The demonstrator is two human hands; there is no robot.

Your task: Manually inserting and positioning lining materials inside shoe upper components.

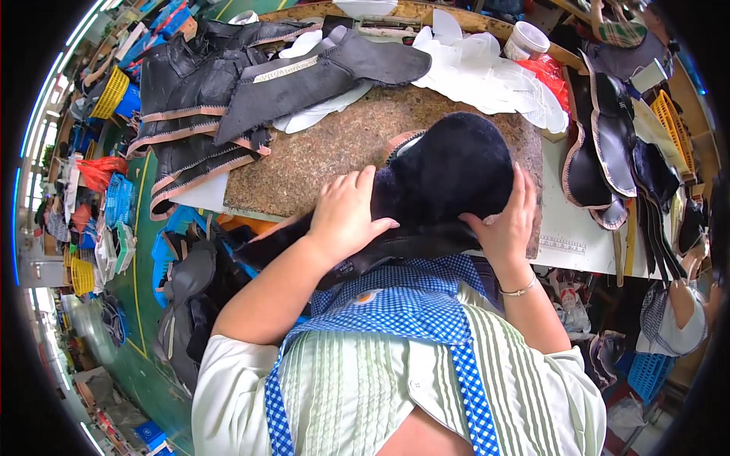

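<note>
A black boot upper [456, 171] with its plush, furry side showing lies in front of me, partly over the speckled stone slab [304, 159] and the near table edge. Its wide rounded end is toward the far right, and a narrower part runs back to the left under my arm. My left hand [346, 213] grips the upper's left part, thumb pointing right. My right hand [508, 216] holds the right edge, with the fingers along the rim and the thumb on the near side. A pale curved edge shows at the upper's far left side.
Black leather uppers [190, 83] with pinkish edges are stacked at the far left. White cut pieces [487, 76] and a white tub [526, 40] stand at the back. More black uppers [604, 137] hang over the right side. A blue basket [163, 258] is below left. Another person [675, 315] is at right.
</note>
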